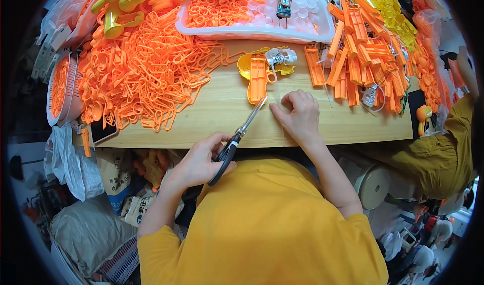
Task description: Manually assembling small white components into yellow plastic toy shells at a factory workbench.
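My left hand (204, 159) is wrapped around the black handles of long-nosed pliers (244, 127), whose slim silver jaws point up and right. Those tips reach the lower end of an orange battery case (258, 78). The case lies across a yellow plastic shell half (245, 65) on the table, beside a clear pump-like part (281, 57). From that part a thin translucent tube (276, 86) runs down toward me. My right hand (300, 114) rests on the wood just right of the pliers, thumb and fingers closed on the tube; the fingertips partly hide it.
Orange clips and rings (156, 58) are heaped at left. A white tray (252, 33) of small rings and clear caps stands at the back. Orange cases with wires (363, 53) pile up at right. Another person's sleeve (438, 149) shows beyond the table's right end.
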Demonstrator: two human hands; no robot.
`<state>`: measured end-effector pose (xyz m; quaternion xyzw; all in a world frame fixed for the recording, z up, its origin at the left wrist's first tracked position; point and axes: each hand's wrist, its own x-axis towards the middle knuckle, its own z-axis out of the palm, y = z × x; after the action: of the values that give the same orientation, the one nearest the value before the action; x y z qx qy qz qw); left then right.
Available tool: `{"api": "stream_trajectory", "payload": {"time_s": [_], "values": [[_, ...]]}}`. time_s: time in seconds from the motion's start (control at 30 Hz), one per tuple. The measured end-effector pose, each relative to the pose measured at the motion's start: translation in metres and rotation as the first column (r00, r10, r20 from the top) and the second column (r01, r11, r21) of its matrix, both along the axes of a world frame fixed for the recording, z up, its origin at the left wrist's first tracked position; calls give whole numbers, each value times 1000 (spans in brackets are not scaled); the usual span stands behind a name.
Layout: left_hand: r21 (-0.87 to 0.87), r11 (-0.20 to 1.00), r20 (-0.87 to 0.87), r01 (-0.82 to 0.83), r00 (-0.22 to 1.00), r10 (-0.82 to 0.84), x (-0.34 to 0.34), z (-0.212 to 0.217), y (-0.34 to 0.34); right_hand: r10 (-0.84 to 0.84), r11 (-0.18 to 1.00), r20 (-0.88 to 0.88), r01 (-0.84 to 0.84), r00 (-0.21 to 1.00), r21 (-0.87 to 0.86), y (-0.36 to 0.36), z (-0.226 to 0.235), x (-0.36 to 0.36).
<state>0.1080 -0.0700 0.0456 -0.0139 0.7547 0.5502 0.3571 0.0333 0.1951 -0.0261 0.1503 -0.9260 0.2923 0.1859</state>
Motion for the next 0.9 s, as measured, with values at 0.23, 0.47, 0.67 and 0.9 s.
{"api": "stream_trajectory", "payload": {"time_s": [0.23,0.47,0.67,0.9], "values": [[-132,991,37,3,999,2,3,-4,12,-1,998,15,2,1000,-62,0,-2,21],[-183,966,-46,182,980,-194,-6,-1,23,28,998,62,-25,998,-53,7,3,43],[-147,965,-80,218,970,-232,-5,-7,35,44,998,39,-42,998,-56,4,4,51],[-141,968,-157,208,961,-229,3,-15,31,85,993,34,-82,996,-81,1,4,63]]}}
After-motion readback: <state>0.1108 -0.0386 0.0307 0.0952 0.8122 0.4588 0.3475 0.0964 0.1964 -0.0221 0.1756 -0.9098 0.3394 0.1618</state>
